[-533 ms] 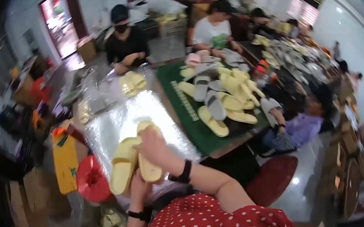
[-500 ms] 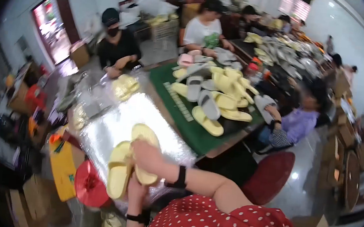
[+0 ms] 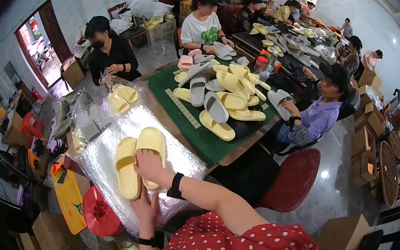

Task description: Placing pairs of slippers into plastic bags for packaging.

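Observation:
A pair of pale yellow slide slippers lies side by side above a stack of shiny clear plastic bags [image 3: 95,155]. My right hand [image 3: 151,165] is closed over the right slipper [image 3: 152,140], its fingers at the strap and footbed. Below it, my left hand [image 3: 145,208] grips the heel end of the left slipper [image 3: 128,168], with some fingers hidden underneath. Both slippers point away from me, toes on the far side. Farther along the plastic, a bagged yellow pair [image 3: 123,97] rests near a co-worker in black.
Yellow, grey and pink slippers [image 3: 234,87] are heaped on a green mat [image 3: 165,84] ahead. Several co-workers sit around the tables. A red roll of plastic twine [image 3: 99,212] and a yellow board [image 3: 70,199] stand at left. A red chair [image 3: 292,180] is at right.
The view has shifted, so the room sits lower and more to the left. Both hands keep hold of the slippers, which now lie slightly higher and farther left in the picture.

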`<state>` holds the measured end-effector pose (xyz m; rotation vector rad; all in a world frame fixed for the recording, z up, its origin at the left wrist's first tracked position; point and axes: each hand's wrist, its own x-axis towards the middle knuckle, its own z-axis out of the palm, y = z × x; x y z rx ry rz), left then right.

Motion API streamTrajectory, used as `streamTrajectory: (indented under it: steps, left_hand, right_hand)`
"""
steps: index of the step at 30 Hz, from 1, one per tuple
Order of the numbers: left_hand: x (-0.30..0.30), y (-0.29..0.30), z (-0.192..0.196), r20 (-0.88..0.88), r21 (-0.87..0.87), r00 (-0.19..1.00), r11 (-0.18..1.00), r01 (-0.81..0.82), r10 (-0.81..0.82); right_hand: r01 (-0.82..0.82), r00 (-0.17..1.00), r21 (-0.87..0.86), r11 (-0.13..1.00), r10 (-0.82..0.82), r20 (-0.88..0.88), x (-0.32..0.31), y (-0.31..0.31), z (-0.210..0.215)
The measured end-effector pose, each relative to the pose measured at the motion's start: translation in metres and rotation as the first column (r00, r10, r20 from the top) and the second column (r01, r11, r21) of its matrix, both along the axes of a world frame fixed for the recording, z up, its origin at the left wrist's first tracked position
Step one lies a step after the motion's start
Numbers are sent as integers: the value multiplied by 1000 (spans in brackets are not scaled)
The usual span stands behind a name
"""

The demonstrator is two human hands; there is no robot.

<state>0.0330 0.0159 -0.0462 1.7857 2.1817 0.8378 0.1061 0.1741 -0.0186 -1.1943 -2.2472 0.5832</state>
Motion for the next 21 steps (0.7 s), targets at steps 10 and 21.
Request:
streamTrajectory:
  steps: [10,21]
  left_hand:
    - [-1,-4,-3,-233,57,973,998,2,11]
    - [2,1,4,-275,14,961,1000,-9,12]
  right_hand:
    - [61,990,63,996,-69,122,-7,10,-8]
    - [13,997,17,1000,-14,74,2,38,-11]
